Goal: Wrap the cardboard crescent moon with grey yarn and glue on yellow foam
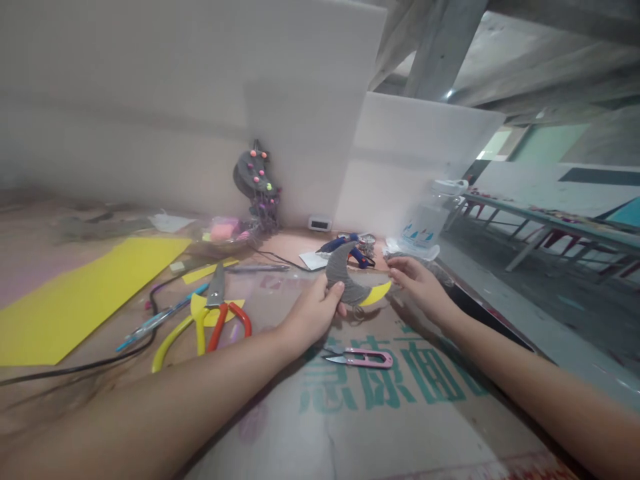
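Observation:
A crescent moon cut-out [345, 277] is held up in the middle of the head view, wrapped in grey yarn except for its bare yellow tip [376, 293]. My left hand [320, 303] grips its wrapped lower left side, thumb in front. Just right of the yellow tip, my right hand [417, 283] is closed in a pinch; what lies between its fingertips is too small to make out. Loose grey yarn [433, 269] lies behind that hand. Below the moon, pink-handled thread snips [367, 358] rest on the cardboard-covered table [280, 413].
Scissors [217, 297] with yellow and red handles, pens [163, 317] and yellow sheet [95, 293] lie left. Behind stand a decorated grey moon [254, 177], a small digital display [320, 223], a blue glue gun [357, 252] and a clear plastic jug [423, 223].

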`<state>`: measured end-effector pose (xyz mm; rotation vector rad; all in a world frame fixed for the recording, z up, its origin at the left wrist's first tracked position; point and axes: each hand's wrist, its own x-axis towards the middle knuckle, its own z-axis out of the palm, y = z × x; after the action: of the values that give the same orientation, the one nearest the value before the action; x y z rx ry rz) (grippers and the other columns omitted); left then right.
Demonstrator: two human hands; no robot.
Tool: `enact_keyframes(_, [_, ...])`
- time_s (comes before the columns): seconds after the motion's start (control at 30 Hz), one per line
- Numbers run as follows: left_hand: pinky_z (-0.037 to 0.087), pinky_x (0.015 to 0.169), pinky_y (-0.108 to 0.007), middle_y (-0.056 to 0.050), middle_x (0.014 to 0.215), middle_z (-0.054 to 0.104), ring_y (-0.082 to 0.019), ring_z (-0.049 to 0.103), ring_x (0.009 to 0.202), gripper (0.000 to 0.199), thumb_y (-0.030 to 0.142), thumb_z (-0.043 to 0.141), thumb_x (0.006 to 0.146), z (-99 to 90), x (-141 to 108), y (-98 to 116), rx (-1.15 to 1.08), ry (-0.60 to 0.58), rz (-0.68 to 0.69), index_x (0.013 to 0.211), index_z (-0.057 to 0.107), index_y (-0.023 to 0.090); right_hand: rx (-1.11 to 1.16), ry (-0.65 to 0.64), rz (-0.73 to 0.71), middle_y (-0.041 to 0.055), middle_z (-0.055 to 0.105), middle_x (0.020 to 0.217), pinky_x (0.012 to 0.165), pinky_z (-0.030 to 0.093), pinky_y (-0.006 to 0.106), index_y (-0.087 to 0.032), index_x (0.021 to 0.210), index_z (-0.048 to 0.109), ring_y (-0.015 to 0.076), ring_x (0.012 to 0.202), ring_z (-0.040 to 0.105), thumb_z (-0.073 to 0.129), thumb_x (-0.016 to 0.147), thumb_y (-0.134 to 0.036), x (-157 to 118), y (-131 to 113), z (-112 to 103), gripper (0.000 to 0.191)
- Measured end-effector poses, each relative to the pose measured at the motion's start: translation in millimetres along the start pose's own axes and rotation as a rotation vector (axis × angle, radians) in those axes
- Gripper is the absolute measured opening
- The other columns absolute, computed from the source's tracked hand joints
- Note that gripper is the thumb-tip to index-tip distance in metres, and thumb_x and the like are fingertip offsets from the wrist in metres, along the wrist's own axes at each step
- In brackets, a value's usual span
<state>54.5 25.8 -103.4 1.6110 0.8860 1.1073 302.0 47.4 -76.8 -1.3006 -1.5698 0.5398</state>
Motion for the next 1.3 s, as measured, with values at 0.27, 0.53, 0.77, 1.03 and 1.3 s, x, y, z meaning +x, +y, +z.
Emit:
enact_keyframes(0.27, [0.044,0.059,-0.025,-0.001,0.07,0.068,-0.016,0.061,0.062,0.028,0.043,0.044,0.095,3.4,4,-6,-0.046,0.012,0.016,0.104,0.055,0.019,-0.119,-0.165,-0.048,0.0127,0.064,0.124,0.095,0.051,0.043,-0.019,0.124,0.057,0.0252,0.111,0.063,0.068,0.076,-0.035,65,19,23,0.052])
enact_keyframes(0.53, [0.044,0.057,-0.024,-0.001,0.071,0.068,-0.015,0.059,0.06,0.029,0.042,0.042,0.096,2.2,4,-6,-0.039,-0.007,-0.008,0.108,0.055,0.018,-0.286,-0.283,-0.028,0.0063,0.073,0.085,0.08,0.053,0.033,-0.015,0.094,0.068,0.0211,0.08,0.067,0.075,0.069,-0.031,89,11,53,0.031])
enact_keyframes(0.77, [0.045,0.059,-0.024,-0.001,0.07,0.068,-0.016,0.063,0.065,0.023,0.037,0.048,0.093,4.3,2,-1,-0.03,0.008,-0.026,0.104,0.056,0.019,-0.288,-0.277,0.053,0.0022,0.067,0.061,0.055,0.047,0.024,-0.015,0.081,0.065,0.0149,0.055,0.06,0.07,0.072,-0.03,84,6,57,0.018])
enact_keyframes(1.03, [0.043,0.054,-0.022,0.0,0.063,0.062,-0.012,0.056,0.056,0.018,0.032,0.057,0.088,-7.6,11,12,-0.155,0.201,-0.043,0.091,0.059,0.014,-0.139,-0.143,0.042,0.006,0.069,0.064,0.062,0.05,0.028,-0.016,0.091,0.072,0.0188,0.063,0.065,0.063,0.079,-0.036,59,-24,14,0.025])
enact_keyframes(1.3, [0.045,0.052,-0.019,0.0,0.067,0.061,-0.01,0.058,0.057,0.017,0.03,0.06,0.086,-16.8,18,12,-0.182,0.283,-0.061,0.09,0.058,0.014,-0.022,-0.169,-0.028,0.0045,0.07,0.075,0.063,0.05,0.029,-0.019,0.09,0.07,0.0171,0.065,0.063,0.065,0.081,-0.039,-25,-37,-12,0.022])
